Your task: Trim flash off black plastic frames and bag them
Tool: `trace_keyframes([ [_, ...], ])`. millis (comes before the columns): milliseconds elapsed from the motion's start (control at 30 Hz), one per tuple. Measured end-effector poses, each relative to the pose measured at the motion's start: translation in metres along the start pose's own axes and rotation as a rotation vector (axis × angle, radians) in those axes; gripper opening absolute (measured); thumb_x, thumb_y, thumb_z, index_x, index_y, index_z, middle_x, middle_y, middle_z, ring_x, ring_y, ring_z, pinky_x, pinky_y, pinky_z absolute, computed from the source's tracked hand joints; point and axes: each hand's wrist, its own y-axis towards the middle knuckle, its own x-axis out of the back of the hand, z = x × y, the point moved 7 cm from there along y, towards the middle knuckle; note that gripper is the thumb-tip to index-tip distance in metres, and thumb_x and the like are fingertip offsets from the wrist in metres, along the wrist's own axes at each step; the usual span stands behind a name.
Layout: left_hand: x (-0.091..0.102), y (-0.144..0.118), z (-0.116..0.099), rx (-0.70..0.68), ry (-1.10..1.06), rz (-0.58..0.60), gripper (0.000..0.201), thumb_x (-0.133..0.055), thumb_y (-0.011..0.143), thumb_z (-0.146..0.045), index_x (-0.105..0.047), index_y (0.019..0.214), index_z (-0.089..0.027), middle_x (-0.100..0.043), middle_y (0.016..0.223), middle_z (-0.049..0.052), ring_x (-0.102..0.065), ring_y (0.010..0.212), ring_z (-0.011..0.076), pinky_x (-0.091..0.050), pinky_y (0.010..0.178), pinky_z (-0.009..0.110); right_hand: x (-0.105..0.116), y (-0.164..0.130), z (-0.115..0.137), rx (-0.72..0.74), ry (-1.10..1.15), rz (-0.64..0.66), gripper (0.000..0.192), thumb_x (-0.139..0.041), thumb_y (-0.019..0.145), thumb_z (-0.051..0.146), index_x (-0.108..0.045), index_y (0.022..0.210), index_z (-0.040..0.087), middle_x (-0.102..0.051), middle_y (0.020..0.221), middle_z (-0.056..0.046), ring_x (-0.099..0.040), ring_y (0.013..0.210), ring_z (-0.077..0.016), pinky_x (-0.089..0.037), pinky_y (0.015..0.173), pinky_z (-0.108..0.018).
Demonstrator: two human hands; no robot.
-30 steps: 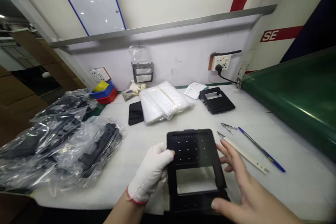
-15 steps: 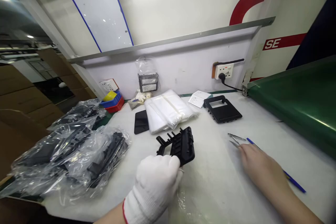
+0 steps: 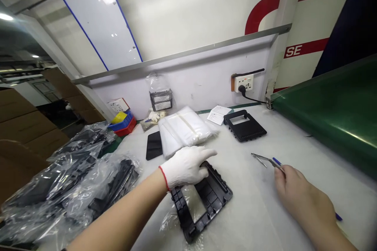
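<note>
My left hand (image 3: 185,166), in a white glove, rests on the far edge of a black plastic frame (image 3: 206,202), gripping it there. The frame lies flat on the white table (image 3: 253,211) with its ribbed inner side up, and a clear film shows under it. My bare right hand (image 3: 297,194) lies low on the table to the right, closed over the handle of a knife (image 3: 275,162) whose metal tip sticks out past my fingertips. Tweezers (image 3: 259,157) lie just left of that tip. A blue pen (image 3: 338,216) runs under the same hand.
A second black frame (image 3: 244,125), a paper card (image 3: 218,113), a stack of clear bags (image 3: 182,129) and a flat black panel (image 3: 154,145) lie further back. Bags of black parts (image 3: 73,172) fill the left. A green conveyor (image 3: 330,110) borders the right; a wall socket (image 3: 244,82) is behind.
My left hand turned the black frame over and laid it flat on the table, inner side up. My right hand let go of the frame and moved right onto the knife.
</note>
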Motion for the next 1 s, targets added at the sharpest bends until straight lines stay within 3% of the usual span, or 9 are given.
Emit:
trace_keyframes([
  [100, -0.03, -0.001, 0.006, -0.099, 0.28, 0.155, 0.045, -0.056, 0.068, -0.019, -0.052, 0.113, -0.02, -0.06, 0.107, 0.006, -0.056, 0.095, 0.0248, -0.045, 0.082, 0.037, -0.011, 0.003, 0.003, 0.062, 0.003, 0.057, 0.031, -0.024, 0.09, 0.037, -0.041, 0.068, 0.023, -0.058, 0.077, -0.001, -0.053, 0.053, -0.0166, -0.034, 0.045, -0.03],
  [233, -0.067, 0.014, -0.004, -0.263, 0.363, 0.255, 0.038, -0.059, 0.073, -0.036, -0.052, 0.107, -0.02, -0.06, 0.108, 0.006, -0.055, 0.097, 0.0244, -0.043, 0.083, 0.036, -0.02, 0.007, 0.001, 0.041, 0.009, 0.135, 0.032, -0.023, 0.09, 0.039, -0.039, 0.068, 0.023, -0.059, 0.076, 0.0, -0.055, 0.058, -0.0175, -0.036, 0.048, -0.03],
  [367, -0.078, 0.029, 0.002, -0.253, 0.396, 0.319, 0.024, -0.054, 0.078, -0.039, -0.057, 0.094, -0.021, -0.063, 0.096, 0.006, -0.059, 0.088, 0.0246, -0.044, 0.074, 0.036, -0.017, 0.007, 0.0, 0.036, 0.007, 0.148, 0.031, -0.023, 0.09, 0.039, -0.039, 0.068, 0.023, -0.059, 0.074, 0.0, -0.055, 0.057, -0.0169, -0.038, 0.049, -0.03],
  [467, -0.065, 0.025, 0.02, -0.109, 0.41, 0.288, 0.026, -0.046, 0.082, -0.04, -0.057, 0.094, -0.019, -0.065, 0.092, 0.008, -0.062, 0.081, 0.0244, -0.045, 0.069, 0.035, -0.013, 0.007, -0.001, 0.05, 0.018, 0.102, 0.032, -0.023, 0.09, 0.039, -0.04, 0.067, 0.023, -0.059, 0.071, 0.0, -0.055, 0.053, -0.0168, -0.038, 0.046, -0.03],
  [600, -0.042, -0.003, 0.059, 0.275, 0.435, 0.205, 0.034, -0.035, 0.086, -0.038, -0.059, 0.089, -0.014, -0.067, 0.083, 0.013, -0.064, 0.073, 0.0265, -0.045, 0.059, 0.034, -0.009, 0.007, -0.003, 0.083, 0.061, 0.043, 0.037, -0.022, 0.09, 0.041, -0.043, 0.066, 0.023, -0.062, 0.073, -0.002, -0.055, 0.047, -0.0162, -0.039, 0.04, -0.029],
  [767, -0.026, -0.04, 0.075, 0.618, 0.407, 0.154, 0.043, -0.032, 0.086, -0.04, -0.063, 0.074, -0.013, -0.066, 0.07, 0.014, -0.065, 0.066, 0.0274, -0.045, 0.053, 0.033, -0.007, 0.009, -0.008, 0.124, 0.073, -0.079, 0.034, -0.029, 0.089, 0.044, -0.056, 0.095, 0.025, -0.068, 0.088, -0.006, -0.063, 0.057, -0.0216, -0.047, 0.044, -0.033],
  [833, -0.025, -0.045, 0.061, 0.56, 0.314, 0.111, 0.036, -0.034, 0.086, -0.038, -0.062, 0.085, -0.016, -0.067, 0.079, 0.009, -0.064, 0.074, 0.0239, -0.047, 0.061, 0.032, -0.009, 0.006, -0.006, 0.19, 0.077, -0.075, 0.035, -0.029, 0.088, 0.044, -0.057, 0.101, 0.027, -0.068, 0.096, -0.004, -0.065, 0.061, -0.0217, -0.05, 0.046, -0.033],
  [900, -0.032, -0.044, 0.036, 0.347, 0.111, 0.072, 0.031, -0.051, 0.078, -0.043, -0.059, 0.098, -0.021, -0.065, 0.093, 0.004, -0.061, 0.086, 0.0205, -0.048, 0.073, 0.031, -0.01, -0.001, 0.005, 0.316, 0.107, -0.041, 0.034, -0.029, 0.088, 0.043, -0.058, 0.1, 0.028, -0.068, 0.1, -0.002, -0.066, 0.066, -0.0209, -0.052, 0.048, -0.031],
  [1000, -0.05, -0.039, 0.003, 0.047, -0.14, 0.042, 0.048, -0.074, 0.055, -0.042, -0.06, 0.097, -0.024, -0.059, 0.106, 0.003, -0.055, 0.096, 0.0212, -0.045, 0.084, 0.031, -0.005, -0.019, 0.033, 0.561, 0.159, -0.024, 0.031, -0.03, 0.088, 0.037, -0.059, 0.097, 0.029, -0.068, 0.099, -0.001, -0.067, 0.078, -0.0192, -0.052, 0.053, -0.026],
])
